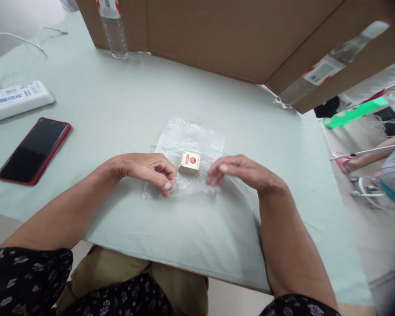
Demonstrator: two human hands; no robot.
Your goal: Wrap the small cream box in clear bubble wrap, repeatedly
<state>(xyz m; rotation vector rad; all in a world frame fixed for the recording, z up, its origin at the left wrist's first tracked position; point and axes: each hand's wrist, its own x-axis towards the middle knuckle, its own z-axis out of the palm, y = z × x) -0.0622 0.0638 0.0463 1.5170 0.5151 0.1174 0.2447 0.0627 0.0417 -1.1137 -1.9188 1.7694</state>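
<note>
A small cream box (188, 162) with red print lies on a sheet of clear bubble wrap (174, 137), spread flat on the cloth. To the left of the box is my left hand (151, 172), fingers curled in and thumb against them, over the sheet's left part. Whether those fingers pinch the wrap is hidden. My right hand (235, 170) hovers at the sheet's right side, apart from the box. Its bent fingers are blurred, so I cannot see if they touch the wrap.
A red-cased phone (34, 151) and a white device (19, 100) lie at the left. A brown cardboard panel (210, 35) stands at the back, with a plastic bottle (115, 35) and a tilted bottle (329, 68) against it. Beyond the table's right edge, a person's leg (371, 153) shows.
</note>
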